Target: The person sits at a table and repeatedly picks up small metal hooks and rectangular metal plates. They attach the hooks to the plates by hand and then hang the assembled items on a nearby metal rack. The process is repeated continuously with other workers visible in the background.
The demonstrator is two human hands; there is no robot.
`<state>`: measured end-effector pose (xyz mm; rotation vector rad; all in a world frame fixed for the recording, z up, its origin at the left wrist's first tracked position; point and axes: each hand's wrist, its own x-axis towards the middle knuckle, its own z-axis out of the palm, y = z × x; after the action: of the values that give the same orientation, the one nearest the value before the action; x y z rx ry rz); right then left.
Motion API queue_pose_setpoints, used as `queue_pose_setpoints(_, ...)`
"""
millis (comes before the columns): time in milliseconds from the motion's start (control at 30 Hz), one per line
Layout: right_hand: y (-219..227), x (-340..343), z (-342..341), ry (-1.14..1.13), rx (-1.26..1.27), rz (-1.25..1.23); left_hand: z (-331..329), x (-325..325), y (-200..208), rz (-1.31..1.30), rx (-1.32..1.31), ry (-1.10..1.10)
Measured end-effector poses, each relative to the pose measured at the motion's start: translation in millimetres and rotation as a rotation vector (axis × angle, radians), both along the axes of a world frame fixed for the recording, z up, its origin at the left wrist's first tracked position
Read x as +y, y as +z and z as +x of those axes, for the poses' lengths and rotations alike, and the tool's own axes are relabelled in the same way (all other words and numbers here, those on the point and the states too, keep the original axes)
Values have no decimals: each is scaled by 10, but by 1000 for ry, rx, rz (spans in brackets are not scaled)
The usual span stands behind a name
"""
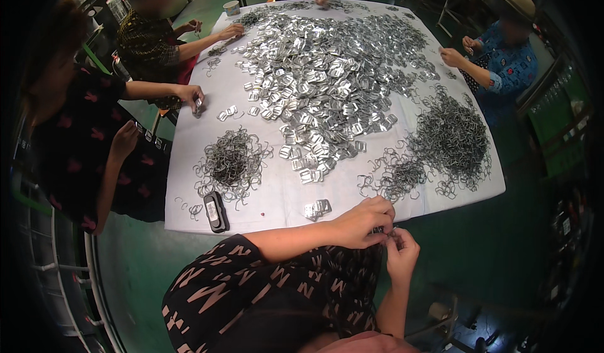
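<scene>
At the table's near edge, my left hand (365, 222) and my right hand (401, 251) meet, both closed with fingertips pinched together. Between them shows a bit of a small dark metal part (379, 230); the fingers cover most of it, so its exact kind is hidden. Just left of my left hand lies a small stack of shiny slotted metal plates (318, 209). Beyond my hands is a loose scatter of bent wire hooks (399, 175), which runs into a taller heap of hooks (453, 140) on the right.
A large pile of slotted plates (321, 82) covers the middle of the white-covered table (283, 196). Another hook heap (231, 161) and a black oblong case (216, 212) lie left. A tub (231, 7) stands far left. Several people work around the table.
</scene>
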<state>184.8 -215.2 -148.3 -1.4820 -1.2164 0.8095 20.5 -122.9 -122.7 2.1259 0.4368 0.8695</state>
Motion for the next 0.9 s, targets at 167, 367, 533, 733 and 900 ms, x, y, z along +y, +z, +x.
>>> queue_pose_setpoints(167,-28,-9,36,19,2,-17,-1,5,-73,-38,-21,-2)
queue_pose_setpoints(367,-72,-46,96,52,-92,-61,26,-4,-194,-94,-93,-82)
queue_pose_setpoints(533,52,-14,36,52,-49,-38,-4,-2,-210,-156,-50,-60)
queue_pose_setpoints(733,89,10,45,85,-35,-56,49,-24,-312,-153,-129,2)
queue_pose_setpoints(900,62,203,322,75,174,44,-23,-54,-249,-140,-189,-32)
